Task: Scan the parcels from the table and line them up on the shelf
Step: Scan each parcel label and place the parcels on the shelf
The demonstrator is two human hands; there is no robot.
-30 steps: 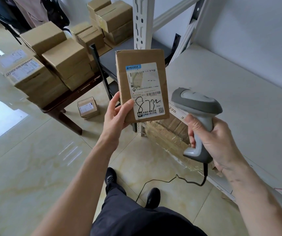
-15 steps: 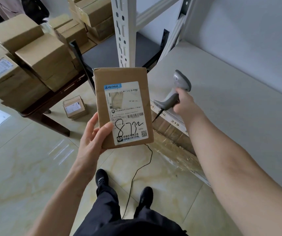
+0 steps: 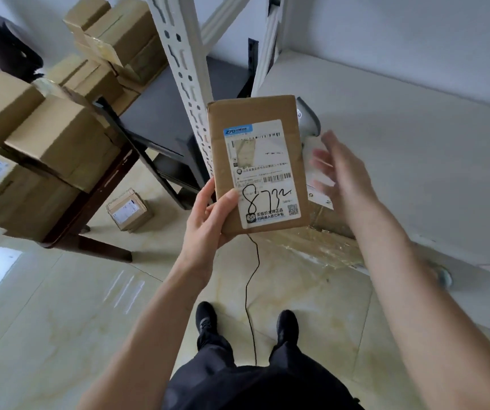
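Now | left hand (image 3: 208, 223) clamped on parcel (image 3: 257, 164) | right hand (image 3: 341, 173) spread empty at 3 o'clock | risk: one-handed corner hold slips

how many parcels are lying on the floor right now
1: a small labelled box on the floor tiles beside the table leg. The wrapped bundle under the shelf is not counted; others may be hidden.

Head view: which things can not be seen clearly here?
- Scanner: mostly hidden behind the parcel.
- Right hand: blurred by motion.
- Small print on the label: too small to read.
- Boxes on the table: cut off by the left edge.
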